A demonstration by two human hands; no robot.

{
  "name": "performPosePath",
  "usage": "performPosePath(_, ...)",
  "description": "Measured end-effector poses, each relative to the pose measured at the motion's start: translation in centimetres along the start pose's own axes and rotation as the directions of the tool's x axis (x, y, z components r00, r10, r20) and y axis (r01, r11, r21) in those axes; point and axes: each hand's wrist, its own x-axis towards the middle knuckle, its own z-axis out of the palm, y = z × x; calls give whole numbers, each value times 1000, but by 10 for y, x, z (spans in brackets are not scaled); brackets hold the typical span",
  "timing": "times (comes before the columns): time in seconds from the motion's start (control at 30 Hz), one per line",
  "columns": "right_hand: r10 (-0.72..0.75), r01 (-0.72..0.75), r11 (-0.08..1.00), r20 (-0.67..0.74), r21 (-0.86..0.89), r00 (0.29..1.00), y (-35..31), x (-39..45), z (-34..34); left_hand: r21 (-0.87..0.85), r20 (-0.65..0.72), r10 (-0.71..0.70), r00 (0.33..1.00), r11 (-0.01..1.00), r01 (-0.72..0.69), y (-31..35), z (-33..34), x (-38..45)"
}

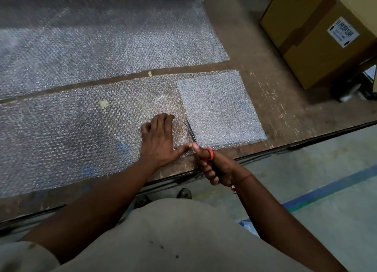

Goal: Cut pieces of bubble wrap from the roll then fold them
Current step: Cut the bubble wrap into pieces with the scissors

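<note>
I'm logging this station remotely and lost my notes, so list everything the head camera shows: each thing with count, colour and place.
Bubble wrap strip: one, clear, near table edge, being cut.
Folded bubble wrap piece: one, whitish, on the strip's right end.
Bubble wrap sheet: one, clear, farther back, running toward the blurred roll at the top.
Scissors: one, red handles, at the strip's near edge.
Table: one, brown, worn.
Cardboard box: one, tan, white label, upper right.
Floor: grey, blue line.
Shoes: two, dark, under table edge.
Left hand: presses the strip.
Right hand: grips the scissors.
</note>
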Motion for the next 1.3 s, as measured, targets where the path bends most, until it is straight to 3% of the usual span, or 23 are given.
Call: performPosePath(1.3,44,-43,999,55,-17,998,-9,-4,-5,-30,37,-70,997,997,71,3,4,7)
